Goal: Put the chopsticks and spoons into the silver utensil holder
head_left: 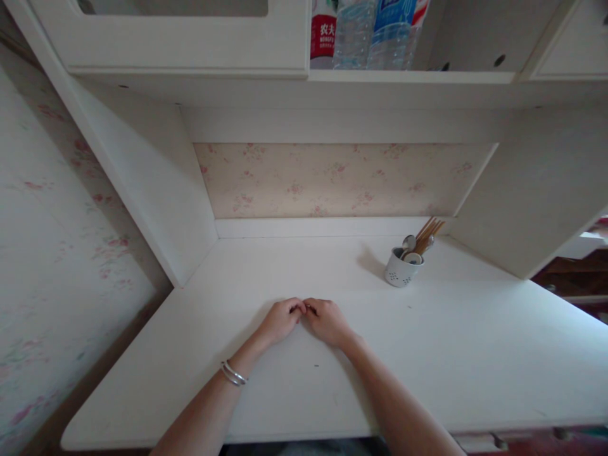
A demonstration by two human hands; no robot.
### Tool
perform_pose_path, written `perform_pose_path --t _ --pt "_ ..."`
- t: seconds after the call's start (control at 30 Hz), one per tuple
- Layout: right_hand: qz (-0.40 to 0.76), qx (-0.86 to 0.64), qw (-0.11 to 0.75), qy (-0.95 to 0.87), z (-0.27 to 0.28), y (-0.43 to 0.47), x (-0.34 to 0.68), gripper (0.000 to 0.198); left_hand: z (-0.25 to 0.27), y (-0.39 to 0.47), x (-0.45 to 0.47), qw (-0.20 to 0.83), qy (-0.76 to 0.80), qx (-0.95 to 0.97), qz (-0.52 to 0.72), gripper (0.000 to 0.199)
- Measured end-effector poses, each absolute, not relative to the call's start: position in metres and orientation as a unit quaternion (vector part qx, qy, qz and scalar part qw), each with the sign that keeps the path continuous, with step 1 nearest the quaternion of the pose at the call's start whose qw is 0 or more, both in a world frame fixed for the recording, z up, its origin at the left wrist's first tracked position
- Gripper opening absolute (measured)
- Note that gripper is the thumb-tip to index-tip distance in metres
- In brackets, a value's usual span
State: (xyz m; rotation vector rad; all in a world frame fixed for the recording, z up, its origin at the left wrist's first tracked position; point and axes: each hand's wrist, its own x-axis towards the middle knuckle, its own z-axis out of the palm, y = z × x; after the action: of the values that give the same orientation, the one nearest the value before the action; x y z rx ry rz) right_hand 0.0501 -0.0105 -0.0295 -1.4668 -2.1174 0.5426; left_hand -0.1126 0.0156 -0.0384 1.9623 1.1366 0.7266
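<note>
My left hand [281,320] and my right hand [327,322] rest on the white desk [280,399], their curled fingertips meeting in front of me. Both are closed, and whatever may be pinched between the fingers is hidden or too small to make out. Two silver bangles [234,373] circle my left wrist. Further back on the right stands a white perforated utensil holder [403,273], apart from both hands. In it are wooden chopsticks [427,234] and metal spoons [408,242], leaning to the right.
Above the desk, an open cabinet shelf [413,76] holds several plastic bottles [354,35]. White side panels [142,171] bound the desk left and right. Floral wallpaper [327,180] covers the back. A tiny dark mark [316,365] lies near my right forearm.
</note>
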Motion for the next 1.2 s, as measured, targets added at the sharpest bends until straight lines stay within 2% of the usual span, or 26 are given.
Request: perform_pose_path --t 1.2 --pt "0.204 -0.548 0.244 -0.774 -0.0281 -0.0114 0.0497 0.026 -0.0344 0.0132 -0.1125 0.363 0.446 0.769 0.278 0.022"
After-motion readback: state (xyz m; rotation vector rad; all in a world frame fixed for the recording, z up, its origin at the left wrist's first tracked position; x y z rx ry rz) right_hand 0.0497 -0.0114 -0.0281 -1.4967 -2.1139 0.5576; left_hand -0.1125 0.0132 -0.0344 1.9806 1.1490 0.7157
